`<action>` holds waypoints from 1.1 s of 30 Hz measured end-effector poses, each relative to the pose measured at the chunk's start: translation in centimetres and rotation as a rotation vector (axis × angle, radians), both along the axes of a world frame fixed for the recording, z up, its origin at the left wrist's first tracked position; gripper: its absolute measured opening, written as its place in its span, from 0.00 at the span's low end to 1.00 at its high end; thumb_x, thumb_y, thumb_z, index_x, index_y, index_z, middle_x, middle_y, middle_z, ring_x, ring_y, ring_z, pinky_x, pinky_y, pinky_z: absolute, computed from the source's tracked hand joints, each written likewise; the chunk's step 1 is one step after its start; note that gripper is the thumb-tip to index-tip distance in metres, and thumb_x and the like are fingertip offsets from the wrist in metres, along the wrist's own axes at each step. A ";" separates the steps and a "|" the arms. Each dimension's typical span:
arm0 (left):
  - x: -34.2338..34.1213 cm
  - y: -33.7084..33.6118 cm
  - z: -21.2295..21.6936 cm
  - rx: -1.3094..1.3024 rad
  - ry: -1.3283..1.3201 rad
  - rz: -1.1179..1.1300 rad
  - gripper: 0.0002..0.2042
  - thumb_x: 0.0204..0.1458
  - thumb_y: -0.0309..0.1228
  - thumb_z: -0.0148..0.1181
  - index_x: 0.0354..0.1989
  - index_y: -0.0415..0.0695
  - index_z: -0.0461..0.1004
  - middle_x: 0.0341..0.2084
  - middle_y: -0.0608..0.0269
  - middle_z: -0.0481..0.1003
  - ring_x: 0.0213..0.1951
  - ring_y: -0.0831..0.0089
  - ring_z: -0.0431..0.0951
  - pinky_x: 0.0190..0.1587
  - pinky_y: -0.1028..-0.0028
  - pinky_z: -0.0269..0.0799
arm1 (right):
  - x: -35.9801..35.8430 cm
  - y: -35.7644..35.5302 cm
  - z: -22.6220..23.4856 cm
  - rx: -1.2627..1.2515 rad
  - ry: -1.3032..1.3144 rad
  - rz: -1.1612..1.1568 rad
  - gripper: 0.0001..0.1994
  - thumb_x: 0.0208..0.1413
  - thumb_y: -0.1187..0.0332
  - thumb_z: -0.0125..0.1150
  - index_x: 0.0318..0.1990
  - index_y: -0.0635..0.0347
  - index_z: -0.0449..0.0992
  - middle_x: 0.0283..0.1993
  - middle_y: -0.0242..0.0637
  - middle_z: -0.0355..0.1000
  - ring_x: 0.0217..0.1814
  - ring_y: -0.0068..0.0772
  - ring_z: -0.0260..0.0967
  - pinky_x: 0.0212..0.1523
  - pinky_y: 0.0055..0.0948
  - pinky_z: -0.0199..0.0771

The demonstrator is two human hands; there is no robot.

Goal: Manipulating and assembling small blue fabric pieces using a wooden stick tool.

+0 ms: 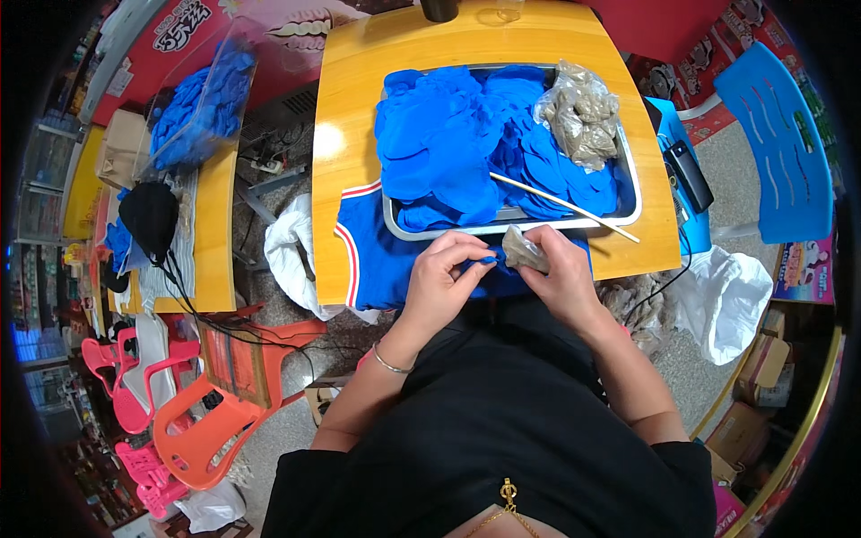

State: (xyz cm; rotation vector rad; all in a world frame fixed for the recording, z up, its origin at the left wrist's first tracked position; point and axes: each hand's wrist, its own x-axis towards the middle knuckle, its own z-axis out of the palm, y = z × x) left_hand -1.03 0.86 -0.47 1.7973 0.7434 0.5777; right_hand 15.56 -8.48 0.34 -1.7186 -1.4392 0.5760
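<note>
My left hand [441,276] is closed, pinching a small bit of blue cloth [489,260] between thumb and fingertips. Close by on the right, my right hand [563,273] grips a small bag of clear, brownish plastic [520,249]. Both hands are at the table's near edge, just over a blue garment [377,260] with red-and-white trim. Beyond them lies a metal tray [421,235] heaped with flat, rounded blue cloth pieces [439,143]. A thin wooden stick [565,206] rests across the tray's near rim, and crumpled clear plastic bags [583,117] fill its far right corner.
The yellow table [350,99] carries a dark cup [439,9] at its far side. To the left, a second table holds a clear bin of blue pieces [202,103] and a black drawstring pouch [148,220]. A blue chair [780,143] and an orange chair [193,430] flank me.
</note>
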 end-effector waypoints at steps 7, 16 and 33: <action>0.2 -0.4 -2.7 -0.541 -0.327 -0.035 0.05 0.54 0.22 0.52 0.38 0.36 0.70 0.33 0.67 0.72 0.34 0.83 0.72 0.37 0.82 0.71 | 0.3 0.4 0.2 0.103 -0.002 0.144 0.14 0.38 0.79 0.62 0.36 0.63 0.68 0.32 0.44 0.68 0.37 0.48 0.68 0.36 0.35 0.68; 0.5 -0.7 -4.1 -0.634 -0.430 -0.042 0.03 0.54 0.21 0.51 0.36 0.37 0.69 0.38 0.61 0.72 0.38 0.80 0.72 0.40 0.80 0.70 | 0.6 0.5 0.6 -0.044 -0.257 0.212 0.15 0.38 0.79 0.61 0.37 0.62 0.68 0.31 0.46 0.69 0.35 0.48 0.68 0.33 0.34 0.68; 0.0 -0.3 -4.7 -0.575 -0.402 -0.080 0.04 0.54 0.22 0.52 0.36 0.38 0.71 0.40 0.61 0.73 0.36 0.82 0.71 0.40 0.81 0.69 | 0.6 0.8 0.7 -0.069 -0.273 0.197 0.10 0.38 0.75 0.60 0.33 0.57 0.72 0.25 0.41 0.69 0.29 0.44 0.69 0.29 0.37 0.68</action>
